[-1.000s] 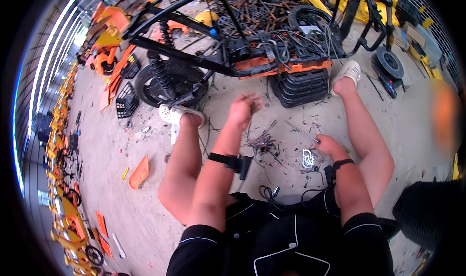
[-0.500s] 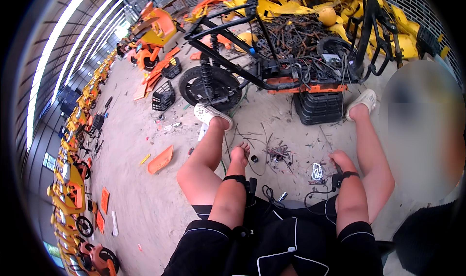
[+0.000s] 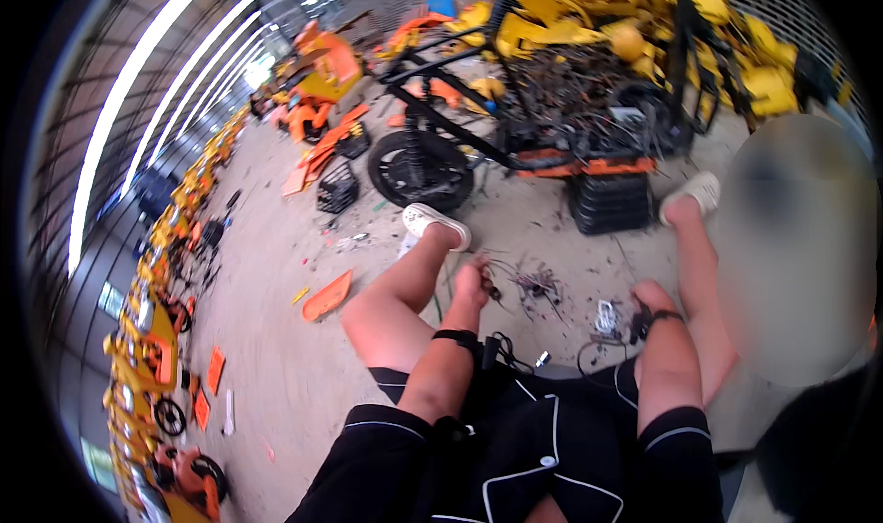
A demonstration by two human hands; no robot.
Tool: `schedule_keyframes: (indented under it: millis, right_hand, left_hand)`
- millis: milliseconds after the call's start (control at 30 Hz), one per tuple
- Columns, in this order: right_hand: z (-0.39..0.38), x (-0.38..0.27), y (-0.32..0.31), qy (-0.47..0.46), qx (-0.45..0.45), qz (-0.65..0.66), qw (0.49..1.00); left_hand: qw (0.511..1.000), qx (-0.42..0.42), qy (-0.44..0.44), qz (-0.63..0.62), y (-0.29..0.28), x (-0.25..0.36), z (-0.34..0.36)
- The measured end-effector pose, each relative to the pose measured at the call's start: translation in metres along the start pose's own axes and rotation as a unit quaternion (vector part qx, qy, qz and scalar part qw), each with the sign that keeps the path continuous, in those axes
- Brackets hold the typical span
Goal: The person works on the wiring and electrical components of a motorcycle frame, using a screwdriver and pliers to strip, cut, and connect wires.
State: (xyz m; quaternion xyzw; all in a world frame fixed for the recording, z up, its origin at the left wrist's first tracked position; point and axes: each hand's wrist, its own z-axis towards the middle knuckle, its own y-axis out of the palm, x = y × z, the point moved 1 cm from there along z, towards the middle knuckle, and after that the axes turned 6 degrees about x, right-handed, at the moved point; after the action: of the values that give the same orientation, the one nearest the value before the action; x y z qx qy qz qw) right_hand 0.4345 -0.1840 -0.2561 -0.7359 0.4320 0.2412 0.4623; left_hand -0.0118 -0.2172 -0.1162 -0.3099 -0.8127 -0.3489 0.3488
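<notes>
Left of the wire scraps [image 3: 541, 288], my left hand [image 3: 475, 281] has now reached a small black part [image 3: 496, 294], so work is there; its grip I cannot tell. Rightward, my right hand [image 3: 652, 296] seems clamped on a screwdriver [image 3: 626, 258].

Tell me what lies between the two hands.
The head view shows a dark tangle of scraps and a small whitish item between left hand and right hand.
</notes>
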Motion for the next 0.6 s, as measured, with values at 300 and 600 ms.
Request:
schedule_keyframes:
  millis: [300, 600]
  right_hand:
    - [-0.038, -0.051, -0.012, -0.029, -0.063, 0.189, 0.980]
    - [-0.092, -0.053, -0.052, 0.006, -0.019, 0.374, 0.927]
  left_hand:
    - [0.946, -0.284, 0.117, -0.102, 0.133, 0.080, -0.159]
    - [0.848, -0.473, 0.102, -0.218, 0.136, 0.117, -0.235]
